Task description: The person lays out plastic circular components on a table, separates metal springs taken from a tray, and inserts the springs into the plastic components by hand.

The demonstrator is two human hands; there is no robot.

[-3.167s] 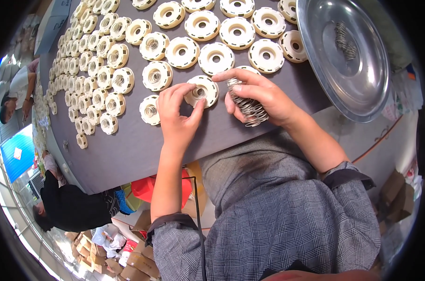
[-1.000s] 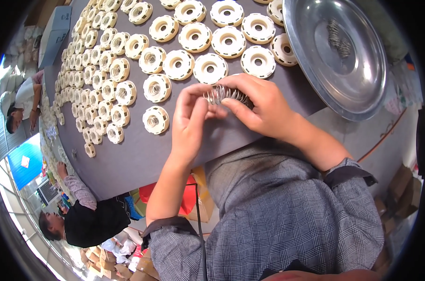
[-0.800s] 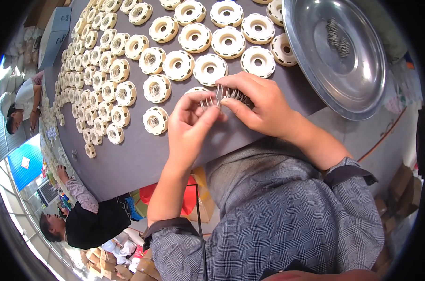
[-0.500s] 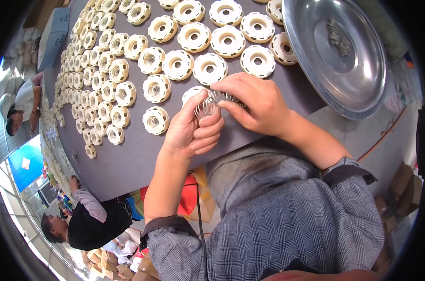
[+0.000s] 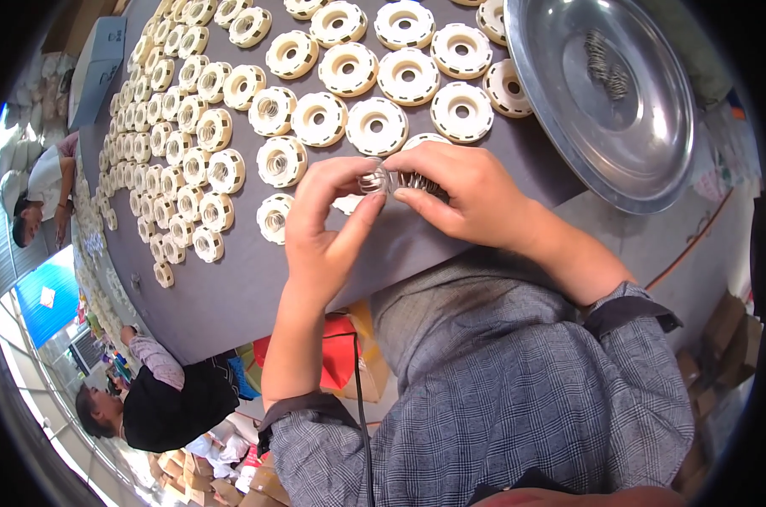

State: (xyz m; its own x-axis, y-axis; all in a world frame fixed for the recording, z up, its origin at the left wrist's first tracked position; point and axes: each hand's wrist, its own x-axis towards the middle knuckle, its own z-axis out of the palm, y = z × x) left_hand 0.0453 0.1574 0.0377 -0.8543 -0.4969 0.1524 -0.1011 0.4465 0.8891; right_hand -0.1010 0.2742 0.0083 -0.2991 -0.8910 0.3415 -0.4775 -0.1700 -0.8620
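Note:
My left hand pinches a wire coil spring between thumb and forefinger. Closed around a row of nested metal springs, my right hand meets the left, and the springs of both hands touch or tangle; I cannot tell which. Just beyond my fingers lie cream plastic ring discs, such as one with a bare centre hole. To the left, a disc carries a spring standing in its middle. Another cream disc is partly hidden under my hands.
Many more cream discs with springs cover the grey table at left. At the right edge rests a shiny metal basin holding a clump of springs. Other people sit or stand along the left. Cardboard boxes stand at lower right.
My left hand has uncurled from a loose fist and moved up and left; thumb and forefinger now pinch the spring from the left. The right hand has hardly moved.

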